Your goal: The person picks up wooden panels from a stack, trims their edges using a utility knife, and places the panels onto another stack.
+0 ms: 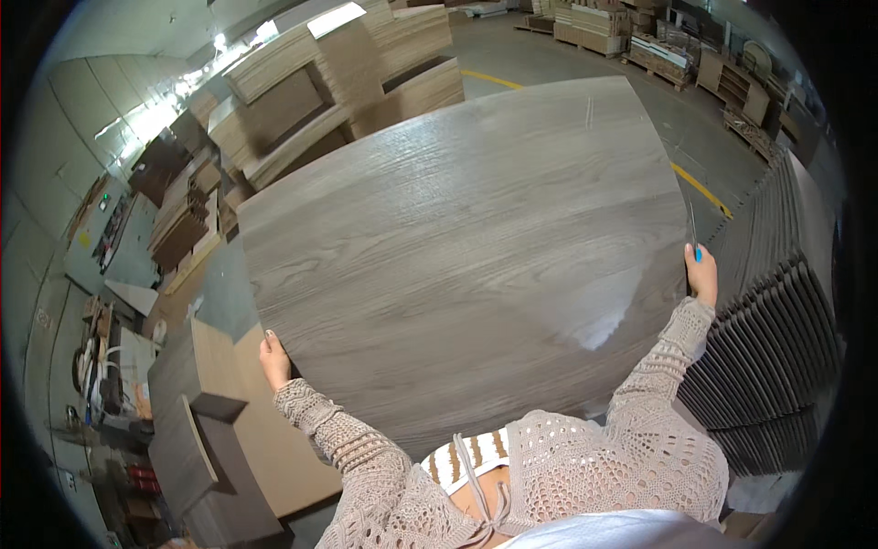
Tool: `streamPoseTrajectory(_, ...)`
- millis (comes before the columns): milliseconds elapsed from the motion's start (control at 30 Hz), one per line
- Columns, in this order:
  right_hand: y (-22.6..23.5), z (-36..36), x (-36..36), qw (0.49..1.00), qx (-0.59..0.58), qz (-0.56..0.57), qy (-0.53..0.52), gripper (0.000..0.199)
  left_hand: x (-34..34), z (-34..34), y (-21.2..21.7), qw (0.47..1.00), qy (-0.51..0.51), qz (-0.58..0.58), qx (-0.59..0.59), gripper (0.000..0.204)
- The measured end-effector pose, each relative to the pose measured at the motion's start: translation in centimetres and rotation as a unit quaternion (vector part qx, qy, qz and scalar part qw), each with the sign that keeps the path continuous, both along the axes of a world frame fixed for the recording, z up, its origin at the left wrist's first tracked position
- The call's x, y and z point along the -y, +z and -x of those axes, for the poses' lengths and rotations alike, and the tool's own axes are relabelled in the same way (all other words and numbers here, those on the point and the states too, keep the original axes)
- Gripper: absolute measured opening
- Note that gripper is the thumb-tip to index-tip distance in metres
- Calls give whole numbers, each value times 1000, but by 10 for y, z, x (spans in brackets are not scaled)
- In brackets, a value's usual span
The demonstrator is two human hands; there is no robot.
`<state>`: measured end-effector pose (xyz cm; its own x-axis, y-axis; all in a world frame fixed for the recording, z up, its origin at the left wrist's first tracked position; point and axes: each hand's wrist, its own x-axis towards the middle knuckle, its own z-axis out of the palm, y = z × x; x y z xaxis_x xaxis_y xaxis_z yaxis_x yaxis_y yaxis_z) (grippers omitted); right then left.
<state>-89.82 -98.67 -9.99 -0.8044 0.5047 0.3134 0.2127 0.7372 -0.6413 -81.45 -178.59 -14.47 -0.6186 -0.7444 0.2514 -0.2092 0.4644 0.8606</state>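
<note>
A large grey-brown wood-grain panel [457, 247] spans the space in front of me, its glossy face up. My left hand [274, 360] is closed round its left edge, thumb on top. At the opposite edge, my right hand [702, 276] grips the panel too. A small blue-handled tool [699, 254] with a thin, dark, pointed part sticks up from the right hand; its exact kind is too small to make out. The fingers under the panel are hidden on both sides.
Close on the right stands a tall stack of dark grey ribbed sheets [768, 348]. Pale boards [265, 430] and grey panels lie at lower left. Stacked wooden panels [366, 69] rise beyond the far edge. A machine cabinet [110, 229] stands left; loaded pallets [590, 32] sit far right.
</note>
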Motion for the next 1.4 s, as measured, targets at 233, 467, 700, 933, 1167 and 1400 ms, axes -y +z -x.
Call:
streamPoseTrajectory(233,-23,83,20,996,55,-14,-67,39,10,195,22,995,-42,24,88,46)
streamPoseTrajectory(467,-28,132,29,984,92,-32,-152,43,12,366,27,985,-136,37,103,44)
streamPoseTrajectory(700,-73,112,66,951,176,-30,-253,42,1,552,-24,933,-280,113,197,50)
streamPoseTrajectory(933,-139,50,126,844,363,-9,-394,45,-11,656,-84,856,-357,180,329,57)
streamPoseTrajectory(1167,-219,24,221,763,493,133,-397,42,4,704,-145,731,-373,271,503,55)
streamPoseTrajectory(1400,-298,-20,260,638,554,322,-428,37,36,719,-220,648,-370,331,578,54)
